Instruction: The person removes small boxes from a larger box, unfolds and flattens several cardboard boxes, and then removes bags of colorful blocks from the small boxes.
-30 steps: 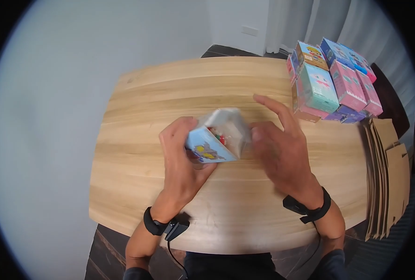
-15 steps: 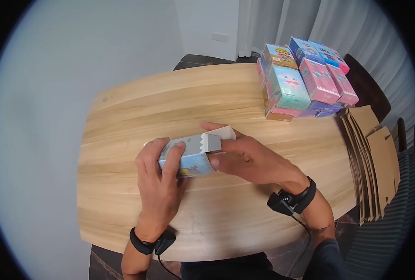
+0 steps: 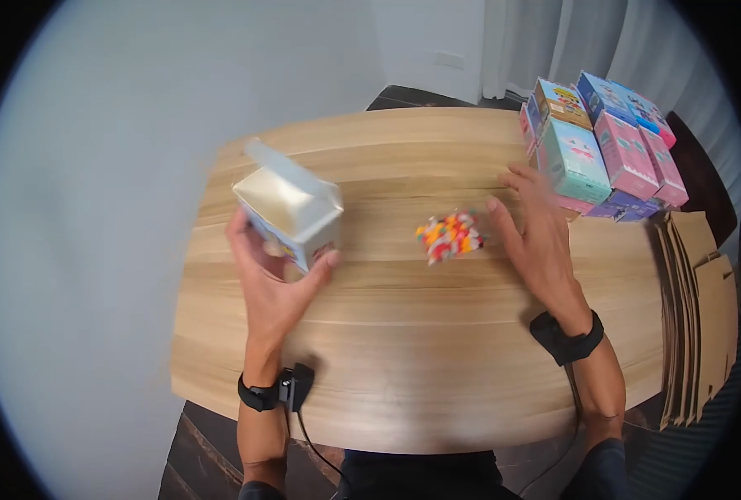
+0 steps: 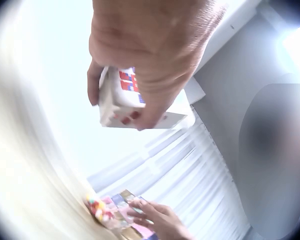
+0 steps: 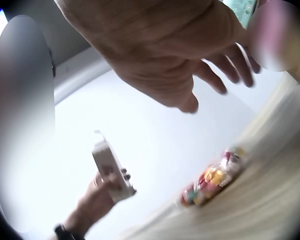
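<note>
My left hand [image 3: 270,296] grips a small blue-and-white cardboard box [image 3: 316,237] over the left side of the table. The box's top end stands open with its flaps spread, showing a pale inside. In the left wrist view, red and blue print shows on the white box [image 4: 121,102] between thumb and fingers. A clear bag of small red, orange, yellow and white pieces [image 3: 451,237] lies on the wood at the middle. Just right of that bag hovers my right hand [image 3: 541,242], fingers loosely extended and holding nothing.
Stacked colourful printed boxes [image 3: 575,158] stand at the table's back right corner. Flattened brown cardboard [image 3: 704,317] leans along the right edge. A wall lies beyond the table [image 3: 370,333] on the left, a curtain [image 3: 537,42] behind at the right.
Earlier both hands were at the box, the right one at its open end. Now the bag of colourful pieces lies on the table, the box has moved left, and the right hand has moved right.
</note>
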The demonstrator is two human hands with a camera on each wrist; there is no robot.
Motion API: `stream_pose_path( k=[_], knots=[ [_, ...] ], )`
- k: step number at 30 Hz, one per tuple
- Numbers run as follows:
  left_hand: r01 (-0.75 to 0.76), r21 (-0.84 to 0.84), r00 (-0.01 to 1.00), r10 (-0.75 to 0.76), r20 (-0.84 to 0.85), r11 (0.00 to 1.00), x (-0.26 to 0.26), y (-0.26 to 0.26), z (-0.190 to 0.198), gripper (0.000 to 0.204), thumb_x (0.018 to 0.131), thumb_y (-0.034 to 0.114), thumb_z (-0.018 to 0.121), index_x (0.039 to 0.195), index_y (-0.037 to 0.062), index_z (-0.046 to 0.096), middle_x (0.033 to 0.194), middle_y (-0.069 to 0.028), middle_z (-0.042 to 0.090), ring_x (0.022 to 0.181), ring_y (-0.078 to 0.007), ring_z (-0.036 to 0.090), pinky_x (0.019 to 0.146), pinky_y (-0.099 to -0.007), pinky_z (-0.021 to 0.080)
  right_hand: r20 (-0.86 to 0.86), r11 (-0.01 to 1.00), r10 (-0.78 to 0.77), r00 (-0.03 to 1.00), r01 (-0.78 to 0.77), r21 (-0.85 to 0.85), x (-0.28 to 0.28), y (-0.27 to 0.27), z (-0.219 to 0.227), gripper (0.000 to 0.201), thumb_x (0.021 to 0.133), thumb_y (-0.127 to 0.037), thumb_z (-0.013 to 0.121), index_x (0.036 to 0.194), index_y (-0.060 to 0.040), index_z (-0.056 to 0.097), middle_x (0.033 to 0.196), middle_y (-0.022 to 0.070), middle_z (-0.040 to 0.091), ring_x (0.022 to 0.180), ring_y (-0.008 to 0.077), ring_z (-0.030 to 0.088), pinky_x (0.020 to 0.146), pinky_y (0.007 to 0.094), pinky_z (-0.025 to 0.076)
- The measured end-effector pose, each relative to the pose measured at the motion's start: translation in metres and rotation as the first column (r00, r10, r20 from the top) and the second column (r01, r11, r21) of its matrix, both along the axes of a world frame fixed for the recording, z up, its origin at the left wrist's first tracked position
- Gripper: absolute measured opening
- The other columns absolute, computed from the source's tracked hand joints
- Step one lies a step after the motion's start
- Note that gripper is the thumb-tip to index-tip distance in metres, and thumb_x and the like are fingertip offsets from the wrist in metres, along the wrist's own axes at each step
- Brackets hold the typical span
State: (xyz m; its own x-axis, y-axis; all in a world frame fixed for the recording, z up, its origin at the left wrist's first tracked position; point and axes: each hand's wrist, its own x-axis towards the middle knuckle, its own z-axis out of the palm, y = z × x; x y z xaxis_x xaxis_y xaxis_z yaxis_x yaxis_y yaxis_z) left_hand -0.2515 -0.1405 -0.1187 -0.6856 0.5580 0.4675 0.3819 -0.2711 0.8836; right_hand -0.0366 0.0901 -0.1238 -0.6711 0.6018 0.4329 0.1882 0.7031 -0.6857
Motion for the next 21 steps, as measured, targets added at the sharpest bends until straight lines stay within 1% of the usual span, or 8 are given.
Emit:
stream_pose_path(
  k=[1, 2, 3, 4, 7, 11, 16, 21],
  knots=[
    [0.148, -0.074, 0.97, -0.13, 0.207, 0.986, 0.007, -0.005, 0.001, 0.084, 0.085, 0.019, 0.087, 0.149, 0.003, 0.035, 0.137, -0.0176, 0.052, 0.124, -0.0343, 0.059, 0.104, -0.0469, 0.055, -0.126, 0.951, -0.073, 0.989, 0.107, 0.291, -0.002, -0.012, 0.002, 0.025, 0.097, -0.012, 0.069, 0.118, 0.001, 0.066, 0.119, 0.0165, 0.068, 0.103, 0.0245, 0.068, 0.085, 0.0364, 0.056],
    [0.144, -0.077, 0.968, -0.125, 0.218, 0.986, 0.014, -0.002, -0.001, 0.084, 0.085, 0.019, 0.087, 0.149, 0.003, 0.035, 0.137, -0.0176, 0.052, 0.124, -0.0343, 0.059, 0.104, -0.0469, 0.055, -0.116, 0.953, -0.069, 0.991, 0.1, 0.287, -0.001, -0.027, 0.005, 0.025, 0.097, -0.012, 0.069, 0.118, 0.001, 0.066, 0.119, 0.0165, 0.068, 0.103, 0.0245, 0.068, 0.085, 0.0364, 0.056],
    [0.328, 0.158, 0.75, -0.359, 0.556, 0.931, 0.023, 0.004, -0.005, 0.08, 0.089, 0.03, 0.082, 0.149, 0.003, 0.036, 0.137, -0.0189, 0.053, 0.125, -0.0353, 0.059, 0.106, -0.0501, 0.054, -0.188, 0.988, 0.103, 0.977, -0.079, 0.132, 0.0, -0.044, 0.009, 0.03, 0.095, -0.012, 0.072, 0.122, -0.0004, 0.065, 0.122, 0.0164, 0.067, 0.104, 0.0269, 0.068, 0.084, 0.0374, 0.057],
    [0.38, 0.436, 0.376, -0.567, 0.733, 0.816, 0.032, 0.009, -0.007, 0.078, 0.093, 0.041, 0.077, 0.148, 0.003, 0.037, 0.137, -0.0201, 0.055, 0.127, -0.0362, 0.06, 0.108, -0.0532, 0.053, -0.284, 0.963, 0.252, 0.925, -0.267, -0.015, 0.0, -0.058, 0.014, 0.036, 0.093, -0.011, 0.074, 0.126, -0.0017, 0.064, 0.124, 0.0162, 0.067, 0.104, 0.0293, 0.068, 0.082, 0.0384, 0.059],
    [0.307, 0.368, 0.328, -0.46, 0.825, 0.878, 0.051, 0.019, -0.004, 0.077, 0.098, 0.056, 0.065, 0.148, 0.0032, 0.038, 0.14, -0.0212, 0.055, 0.128, -0.0379, 0.059, 0.11, -0.0566, 0.051, -0.23, 0.931, 0.352, 0.907, -0.365, -0.015, -0.008, -0.087, 0.024, 0.042, 0.088, -0.011, 0.08, 0.127, -0.0055, 0.066, 0.124, 0.0134, 0.067, 0.105, 0.0318, 0.067, 0.08, 0.0383, 0.06],
    [0.315, 0.463, 0.174, -0.53, 0.83, 0.829, 0.058, 0.018, -0.021, 0.07, 0.1, 0.051, 0.064, 0.146, 0.0035, 0.041, 0.138, -0.0202, 0.058, 0.127, -0.0377, 0.06, 0.108, -0.0545, 0.052, -0.158, 0.945, 0.327, 0.932, -0.317, 0.084, -0.015, -0.084, -0.001, 0.045, 0.085, -0.013, 0.081, 0.127, -0.0091, 0.067, 0.123, 0.0112, 0.068, 0.104, 0.0322, 0.067, 0.08, 0.0396, 0.06],
    [0.322, 0.493, 0.19, -0.565, 0.803, 0.808, 0.057, 0.019, -0.023, 0.076, 0.1, 0.059, 0.06, 0.148, 0.0037, 0.041, 0.14, -0.0201, 0.056, 0.128, -0.0366, 0.058, 0.106, -0.0521, 0.051, -0.188, 0.896, 0.378, 0.906, -0.306, 0.322, -0.014, -0.083, -0.011, 0.039, 0.078, -0.006, 0.083, 0.115, -0.0105, 0.071, 0.117, 0.0064, 0.069, 0.098, 0.0279, 0.068, 0.077, 0.0387, 0.059],
    [0.291, 0.504, 0.189, -0.565, 0.803, 0.813, 0.061, 0.019, -0.02, 0.082, 0.098, 0.066, 0.056, 0.151, 0.0065, 0.039, 0.143, -0.0202, 0.054, 0.127, -0.0348, 0.058, 0.102, -0.0492, 0.051, -0.23, 0.905, 0.351, 0.907, -0.266, 0.332, -0.015, -0.091, -0.006, 0.039, 0.073, 0.0, 0.083, 0.109, -0.0107, 0.072, 0.114, 0.005, 0.07, 0.092, 0.0262, 0.067, 0.074, 0.0373, 0.058]
  ],
)
